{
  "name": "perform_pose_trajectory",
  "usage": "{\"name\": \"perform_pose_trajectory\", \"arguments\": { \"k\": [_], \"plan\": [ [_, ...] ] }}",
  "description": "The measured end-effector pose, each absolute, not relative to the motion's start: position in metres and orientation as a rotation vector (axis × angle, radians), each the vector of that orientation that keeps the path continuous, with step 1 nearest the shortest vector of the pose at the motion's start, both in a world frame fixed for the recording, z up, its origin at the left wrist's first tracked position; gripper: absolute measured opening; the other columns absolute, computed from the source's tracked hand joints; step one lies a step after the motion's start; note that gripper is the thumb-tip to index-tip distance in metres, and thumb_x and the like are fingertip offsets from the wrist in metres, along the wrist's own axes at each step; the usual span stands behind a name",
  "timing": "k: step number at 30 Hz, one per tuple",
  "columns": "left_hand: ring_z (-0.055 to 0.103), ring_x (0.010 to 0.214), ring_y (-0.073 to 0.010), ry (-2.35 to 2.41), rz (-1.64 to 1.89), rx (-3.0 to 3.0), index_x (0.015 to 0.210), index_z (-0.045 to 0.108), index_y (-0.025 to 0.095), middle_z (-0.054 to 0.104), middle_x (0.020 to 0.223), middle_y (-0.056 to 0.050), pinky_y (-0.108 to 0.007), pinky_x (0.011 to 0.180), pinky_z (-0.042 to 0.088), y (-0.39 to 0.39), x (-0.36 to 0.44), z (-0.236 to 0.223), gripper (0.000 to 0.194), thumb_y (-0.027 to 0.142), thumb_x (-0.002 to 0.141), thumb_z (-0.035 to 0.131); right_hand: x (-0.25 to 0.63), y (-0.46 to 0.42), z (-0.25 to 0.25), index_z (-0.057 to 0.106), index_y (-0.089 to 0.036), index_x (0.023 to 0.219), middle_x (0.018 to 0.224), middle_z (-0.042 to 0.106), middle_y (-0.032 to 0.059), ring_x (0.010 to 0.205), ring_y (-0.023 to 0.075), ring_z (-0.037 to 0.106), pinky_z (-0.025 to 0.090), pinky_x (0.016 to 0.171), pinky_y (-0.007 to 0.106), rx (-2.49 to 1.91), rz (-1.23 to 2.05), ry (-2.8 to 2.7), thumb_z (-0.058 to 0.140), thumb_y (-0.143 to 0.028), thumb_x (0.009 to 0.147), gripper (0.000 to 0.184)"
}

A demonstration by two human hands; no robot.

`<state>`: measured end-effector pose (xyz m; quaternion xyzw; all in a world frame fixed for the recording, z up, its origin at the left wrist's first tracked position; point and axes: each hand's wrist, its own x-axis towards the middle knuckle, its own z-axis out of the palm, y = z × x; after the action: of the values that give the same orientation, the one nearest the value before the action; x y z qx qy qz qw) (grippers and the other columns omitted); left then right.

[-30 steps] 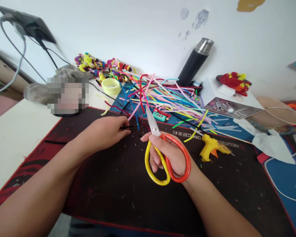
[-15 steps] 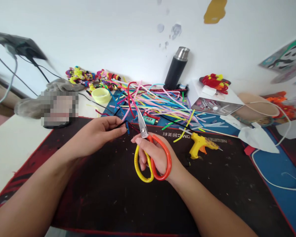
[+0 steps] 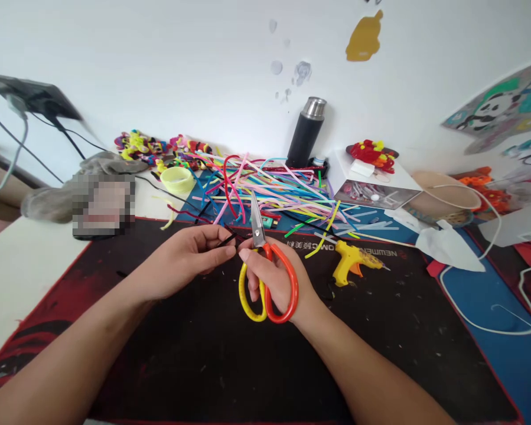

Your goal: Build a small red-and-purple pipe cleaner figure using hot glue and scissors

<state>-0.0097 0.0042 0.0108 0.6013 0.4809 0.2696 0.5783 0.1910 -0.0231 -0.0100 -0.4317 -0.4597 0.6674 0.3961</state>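
My right hand is closed around a pair of scissors with one yellow and one red handle. The blades point up and away from me and lie together. My left hand pinches a thin black pipe cleaner between thumb and fingers. Both hands' fingertips are close together over the dark desk mat; whether they touch I cannot tell. Behind them spreads a pile of coloured pipe cleaners.
A yellow glue gun lies right of my hands. Farther back are a black thermos, a white box, a pale yellow ring-shaped roll and several small pipe-cleaner figures. A white cable curves along the right side.
My left hand has come closer to my right fingertips, and the black pipe cleaner has turned with it. The blue piece seen by the left fingertips no longer shows. The view has shifted slightly.
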Motion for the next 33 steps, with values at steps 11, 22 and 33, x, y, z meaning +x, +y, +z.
{"name": "perform_pose_trajectory", "arguments": {
  "k": [11, 22, 33],
  "plan": [
    [0.067, 0.087, -0.0218, 1.134, 0.649, 1.635, 0.098, 0.074, 0.02, 0.076, 0.094, -0.005, -0.032, 0.08, 0.053, -0.002, -0.013, 0.006, 0.033, 0.053, 0.097, 0.073, 0.19, -0.024, -0.008, 0.063, -0.023, 0.097, 0.052, 0.057, -0.0094, 0.04, 0.0126, 0.055, 0.045, 0.042, 0.021, -1.199, 1.636, -1.235, 0.074, -0.046, 0.093, 0.025],
    [0.07, 0.09, -0.0209, 1.069, 0.622, 1.627, 0.1, 0.075, 0.02, 0.078, 0.096, -0.003, -0.03, 0.081, 0.054, -0.001, -0.015, 0.003, 0.025, 0.045, 0.098, 0.074, 0.191, -0.026, -0.002, 0.062, -0.023, 0.095, 0.05, 0.055, -0.0101, 0.039, 0.0123, 0.054, 0.044, 0.041, 0.019, -1.256, 1.612, -1.311, 0.067, -0.034, 0.093, 0.012],
    [0.066, 0.081, -0.0179, 1.033, 0.624, 1.588, 0.094, 0.074, 0.019, 0.074, 0.087, -0.001, -0.027, 0.073, 0.051, -0.001, -0.013, 0.01, 0.029, 0.048, 0.097, 0.077, 0.189, -0.027, -0.005, 0.062, -0.024, 0.095, 0.05, 0.055, -0.0101, 0.04, 0.0125, 0.052, 0.044, 0.04, 0.02, -1.191, 1.671, -1.24, 0.079, -0.049, 0.088, 0.031]
  ]
}}
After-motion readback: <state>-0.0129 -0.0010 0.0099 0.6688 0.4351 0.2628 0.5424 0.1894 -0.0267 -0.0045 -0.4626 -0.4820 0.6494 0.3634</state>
